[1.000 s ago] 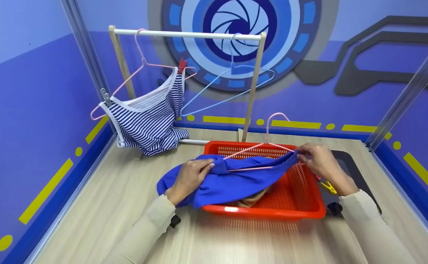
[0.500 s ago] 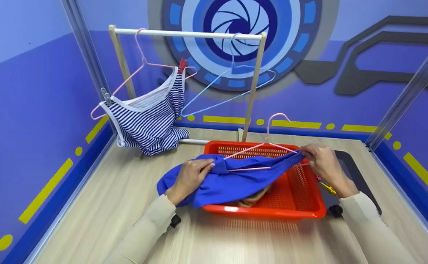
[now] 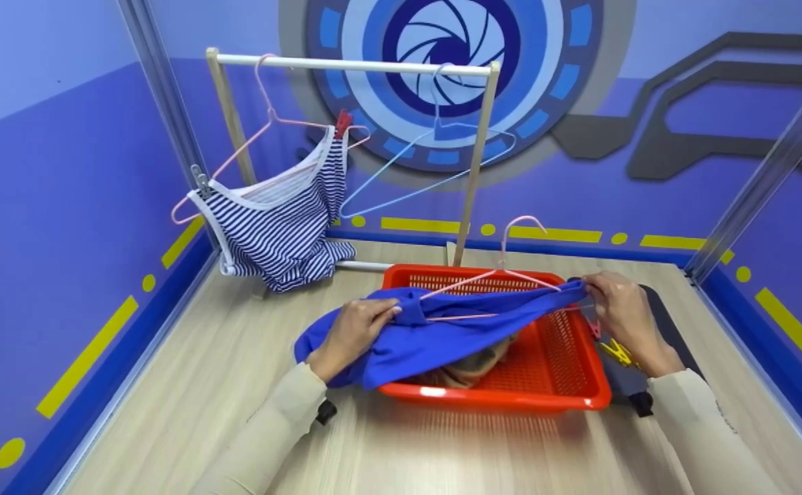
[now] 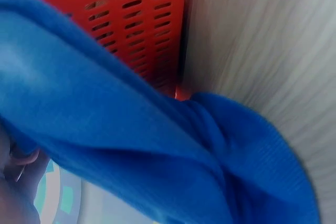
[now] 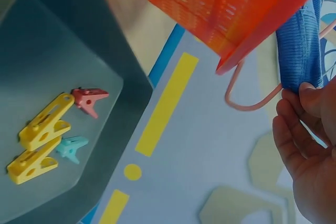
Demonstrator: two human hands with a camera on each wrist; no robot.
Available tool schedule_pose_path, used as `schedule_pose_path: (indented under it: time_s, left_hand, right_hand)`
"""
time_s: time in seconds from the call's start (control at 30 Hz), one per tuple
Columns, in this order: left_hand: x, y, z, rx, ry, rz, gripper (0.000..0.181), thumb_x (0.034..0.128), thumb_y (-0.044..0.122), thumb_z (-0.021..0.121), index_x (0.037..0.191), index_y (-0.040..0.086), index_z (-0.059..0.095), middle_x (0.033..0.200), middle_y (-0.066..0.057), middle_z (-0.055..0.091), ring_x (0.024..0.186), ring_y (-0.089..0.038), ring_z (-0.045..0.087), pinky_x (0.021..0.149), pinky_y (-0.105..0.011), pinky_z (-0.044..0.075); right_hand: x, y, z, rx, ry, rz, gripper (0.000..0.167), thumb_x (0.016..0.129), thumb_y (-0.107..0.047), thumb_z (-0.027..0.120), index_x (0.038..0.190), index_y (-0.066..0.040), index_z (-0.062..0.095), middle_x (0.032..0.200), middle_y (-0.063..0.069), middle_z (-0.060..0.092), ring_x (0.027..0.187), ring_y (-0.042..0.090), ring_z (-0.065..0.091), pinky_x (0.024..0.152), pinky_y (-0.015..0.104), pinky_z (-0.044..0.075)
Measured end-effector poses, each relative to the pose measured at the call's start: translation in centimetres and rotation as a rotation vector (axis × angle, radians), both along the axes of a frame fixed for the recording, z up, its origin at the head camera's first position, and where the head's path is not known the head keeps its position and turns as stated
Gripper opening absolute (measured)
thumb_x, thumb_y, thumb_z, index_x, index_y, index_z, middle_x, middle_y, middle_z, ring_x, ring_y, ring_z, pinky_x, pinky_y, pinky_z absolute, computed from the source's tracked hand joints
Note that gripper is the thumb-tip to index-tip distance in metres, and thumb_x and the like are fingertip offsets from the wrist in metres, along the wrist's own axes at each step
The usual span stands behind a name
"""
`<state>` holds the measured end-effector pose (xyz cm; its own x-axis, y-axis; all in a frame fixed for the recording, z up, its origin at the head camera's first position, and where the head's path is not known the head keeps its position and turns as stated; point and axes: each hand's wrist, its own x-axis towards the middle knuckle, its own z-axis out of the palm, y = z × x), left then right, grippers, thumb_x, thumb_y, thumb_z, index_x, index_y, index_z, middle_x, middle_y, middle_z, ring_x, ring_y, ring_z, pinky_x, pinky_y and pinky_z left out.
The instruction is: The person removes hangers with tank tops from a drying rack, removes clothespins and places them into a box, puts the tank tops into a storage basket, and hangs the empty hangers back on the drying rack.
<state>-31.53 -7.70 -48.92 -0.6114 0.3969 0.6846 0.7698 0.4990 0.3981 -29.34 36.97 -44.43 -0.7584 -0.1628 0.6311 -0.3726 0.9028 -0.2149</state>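
A blue garment is draped over the near left part of a red basket. A pink hanger runs partly inside it, with its hook standing up. My left hand grips the garment at the hanger's left end, which the cloth hides. The right hand pinches the ribbed edge of the garment between thumb and fingers and draws it taut to the right. In the right wrist view the hanger's bare right end curves out beside the cloth. Brown cloth lies in the basket underneath.
A striped top hangs from a rack bar on a pink hanger, held by clothespins. A blue hanger hangs beside it. Right of the basket, a dark bin holds yellow clothespins, a red one and a teal one.
My right hand has moved a little to the right, stretching the garment's edge along the hanger's right side. The left hand has stayed nearly still.
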Motion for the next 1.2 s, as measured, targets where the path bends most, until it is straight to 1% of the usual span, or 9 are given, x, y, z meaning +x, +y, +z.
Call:
schedule_pose_path:
  time_s: [0.27,0.53,0.6,0.67,0.77,0.83,0.93,1.1,1.2]
  left_hand:
    - [0.0,-0.5,0.1,-0.003,-0.024,-0.034,0.023,0.0969,0.021,0.061,0.108,0.007,0.075,0.102,-0.008,0.076,0.094,-0.021,0.073,0.085,-0.036,0.058]
    - [0.2,-0.5,-0.1,-0.002,-0.035,-0.018,0.022,0.0975,0.022,0.061,0.107,0.008,0.075,0.103,-0.007,0.076,0.096,-0.021,0.073,0.086,-0.035,0.058]
    - [0.2,-0.5,-0.1,0.003,-0.033,-0.016,0.022,0.0974,0.021,0.061,0.107,0.007,0.075,0.103,-0.007,0.076,0.096,-0.021,0.073,0.086,-0.035,0.058]
    - [0.2,-0.5,-0.2,0.009,-0.029,-0.015,0.022,0.0971,0.020,0.061,0.108,0.007,0.075,0.103,-0.008,0.076,0.095,-0.021,0.073,0.085,-0.035,0.058]
    - [0.2,-0.6,-0.2,0.019,-0.018,-0.012,0.021,0.0966,0.018,0.062,0.108,0.006,0.075,0.102,-0.008,0.076,0.095,-0.021,0.073,0.085,-0.035,0.058]
    - [0.3,-0.6,-0.2,0.024,-0.013,-0.011,0.021,0.0963,0.018,0.062,0.108,0.006,0.076,0.102,-0.008,0.076,0.095,-0.021,0.073,0.084,-0.035,0.058]
    - [0.3,-0.6,-0.2,0.025,-0.016,-0.020,0.022,0.0969,0.020,0.061,0.108,0.007,0.075,0.103,-0.008,0.076,0.096,-0.021,0.073,0.085,-0.035,0.058]
    - [0.4,-0.5,-0.2,0.033,-0.022,-0.021,0.022,0.0970,0.020,0.061,0.108,0.007,0.076,0.103,-0.008,0.076,0.097,-0.021,0.073,0.086,-0.035,0.058]
    - [0.4,-0.3,-0.3,0.037,-0.022,-0.020,0.022,0.0967,0.020,0.062,0.107,0.007,0.076,0.103,-0.008,0.076,0.096,-0.021,0.073,0.085,-0.035,0.058]
  right_hand:
    - [-0.2,0.8,-0.9,-0.044,0.014,-0.021,0.012,0.094,0.002,0.061,0.102,0.003,0.070,0.090,0.018,0.071,0.078,0.034,0.067,0.076,0.054,0.057]
    - [-0.3,1.7,-1.8,-0.129,0.035,-0.036,0.013,0.092,0.004,0.061,0.101,0.005,0.070,0.093,0.021,0.072,0.078,0.036,0.069,0.074,0.055,0.055]
    - [-0.2,1.8,-2.1,-0.150,0.043,-0.045,0.013,0.092,0.004,0.061,0.101,0.005,0.070,0.093,0.020,0.073,0.077,0.035,0.070,0.072,0.052,0.055]
    - [-0.2,2.0,-2.4,-0.175,0.039,-0.066,0.013,0.091,0.004,0.062,0.101,0.005,0.071,0.093,0.020,0.073,0.077,0.033,0.069,0.070,0.040,0.057]
    - [-0.1,2.1,-3.0,-0.209,-0.022,-0.101,0.015,0.092,0.003,0.062,0.103,0.004,0.071,0.093,0.021,0.073,0.074,0.030,0.066,0.063,0.021,0.049]
    - [-0.1,2.1,-3.4,-0.210,-0.084,-0.121,0.016,0.092,0.001,0.062,0.105,0.004,0.071,0.095,0.022,0.073,0.074,0.028,0.064,0.064,0.015,0.043]
    - [0.0,2.1,-4.0,-0.202,-0.155,-0.131,0.017,0.092,0.001,0.062,0.107,0.005,0.071,0.095,0.023,0.072,0.073,0.027,0.062,0.062,0.022,0.044]
    - [0.0,2.3,-4.1,-0.202,-0.250,-0.109,0.020,0.094,0.000,0.059,0.110,0.005,0.069,0.094,0.022,0.071,0.074,0.026,0.060,0.062,0.021,0.044]
    - [0.3,2.5,-3.8,-0.221,-0.310,-0.111,0.023,0.095,0.000,0.056,0.116,0.002,0.067,0.098,0.021,0.070,0.081,0.027,0.060,0.068,0.024,0.048]
